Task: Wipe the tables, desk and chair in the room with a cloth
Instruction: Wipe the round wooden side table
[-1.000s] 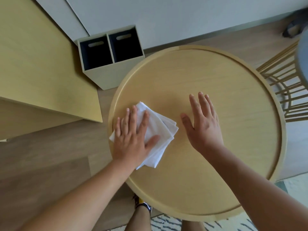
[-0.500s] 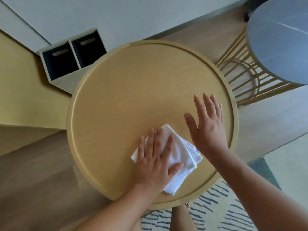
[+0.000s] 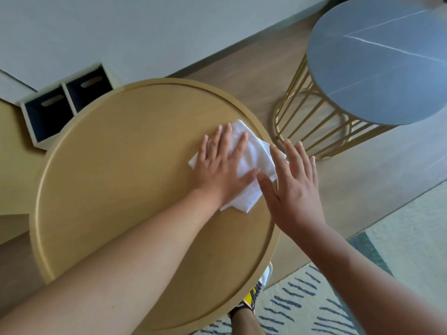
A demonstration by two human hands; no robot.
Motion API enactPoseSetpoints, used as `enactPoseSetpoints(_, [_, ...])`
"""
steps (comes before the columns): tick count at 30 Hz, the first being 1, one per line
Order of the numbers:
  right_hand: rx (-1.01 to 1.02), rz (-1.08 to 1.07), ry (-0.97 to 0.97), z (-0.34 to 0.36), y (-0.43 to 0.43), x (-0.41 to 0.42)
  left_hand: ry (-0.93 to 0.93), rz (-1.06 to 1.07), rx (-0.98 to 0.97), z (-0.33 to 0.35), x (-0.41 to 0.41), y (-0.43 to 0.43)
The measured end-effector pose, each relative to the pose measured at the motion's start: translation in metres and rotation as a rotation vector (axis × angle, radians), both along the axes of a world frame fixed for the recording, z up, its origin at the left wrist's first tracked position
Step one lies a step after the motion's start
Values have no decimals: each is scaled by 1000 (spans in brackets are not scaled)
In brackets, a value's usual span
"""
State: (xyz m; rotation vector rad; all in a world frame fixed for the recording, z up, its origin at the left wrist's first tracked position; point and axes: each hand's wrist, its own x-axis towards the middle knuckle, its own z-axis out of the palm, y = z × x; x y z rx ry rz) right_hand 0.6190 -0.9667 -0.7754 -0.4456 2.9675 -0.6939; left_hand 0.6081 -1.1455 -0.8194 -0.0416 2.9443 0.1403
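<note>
A left hand (image 3: pixel 219 170), fingers flat, presses the folded white cloth (image 3: pixel 255 154) at the round wooden table's (image 3: pixel 121 165) right rim after sweeping it over from the left edge; the right hand (image 3: pixel 295 192) hovers open and empty alongside. This top looks nearly covered; the grey side table (image 3: pixel 377 59) likely comes next

2 bare hands (image 3: pixel 219 170), bare forearms (image 3: pixel 150 247), bare shin (image 3: pixel 244 322), yellow-and-black laced shoe (image 3: pixel 252 296)

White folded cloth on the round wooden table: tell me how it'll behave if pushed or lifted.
The white folded cloth is probably floppy: its layers crease and splay under the flat left hand. It likely slides easily on the smooth round wooden table.
</note>
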Motion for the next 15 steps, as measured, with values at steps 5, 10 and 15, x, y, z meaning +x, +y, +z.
enactPoseSetpoints(5, [21,49,2,-2,4,-15,-7,114,-19,0,-61,-28])
enactPoseSetpoints(10, [13,77,21,-5,-10,-25,-62,220,1,4,-84,-71])
enactPoseSetpoints(15, [53,105,6,-8,-32,-24,-51,324,27,5,-86,-130])
